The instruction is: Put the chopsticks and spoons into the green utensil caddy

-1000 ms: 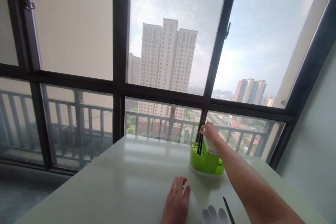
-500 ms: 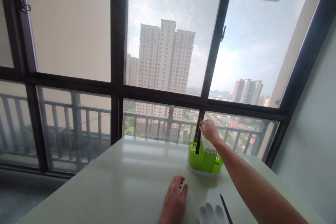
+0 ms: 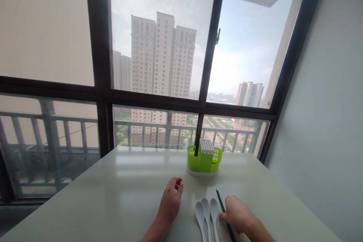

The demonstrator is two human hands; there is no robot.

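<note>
pale table by the high window

tall windows back a pale table (image 3: 113, 196). right hand (image 3: 236, 215) lies curled over a black chopstick (image 3: 220, 200), fingers touching it, just beside three white spoons (image 3: 206, 213). left hand (image 3: 171, 200) rests loosely curled on the table, holding nothing. farther back a green caddy (image 3: 204, 160) holds dark chopsticks upright.

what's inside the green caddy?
The green caddy holds dark chopsticks standing upright on its left side and a white slotted insert in the middle. Its walls hide anything lower down.
</note>
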